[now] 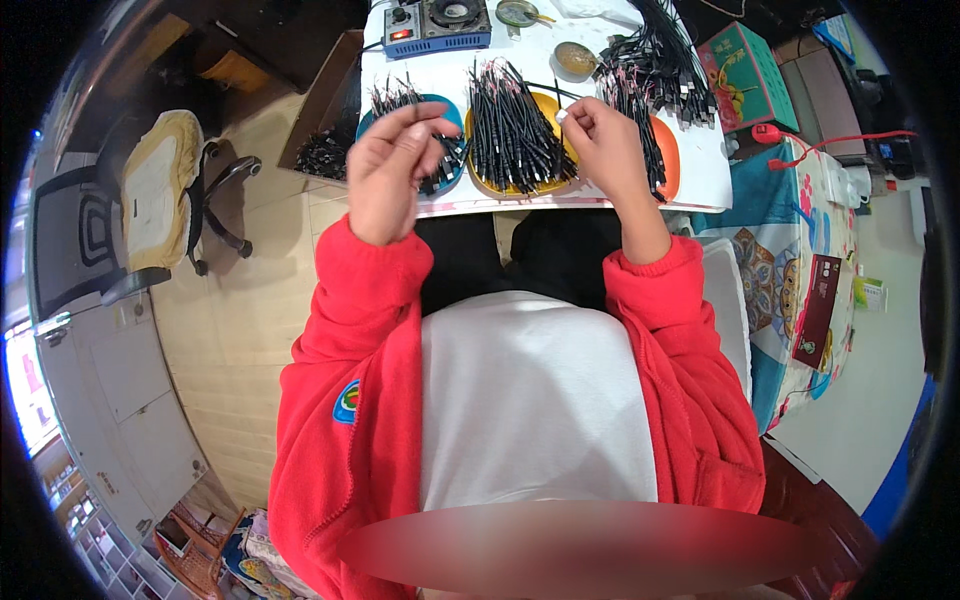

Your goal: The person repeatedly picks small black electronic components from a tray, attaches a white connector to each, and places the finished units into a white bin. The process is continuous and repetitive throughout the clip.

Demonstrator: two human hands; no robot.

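Note:
My left hand [392, 165] is raised over the blue tray [452, 108] of black cables. Its fingers are loosely bent and apart, with nothing visible between them. My right hand [608, 145] pinches a small white piece [562, 115], which looks like a connector. A thin black cable [545, 89] runs toward that hand; whether it joins the white piece is hidden. Between my hands, a yellow tray [487, 187] holds a thick bundle of short black cables [515, 135] with pinkish wire ends. Beyond my right wrist, more black cables [632, 112] lie on an orange tray [668, 160].
At the table's back stands a blue soldering pot unit [437, 38] with a lit red switch. A round dish [575, 60] and a small tin [516, 13] sit nearby. Coiled cables [668, 60] pile at back right. A cardboard box [335, 110] is left, a green carton [748, 75] right.

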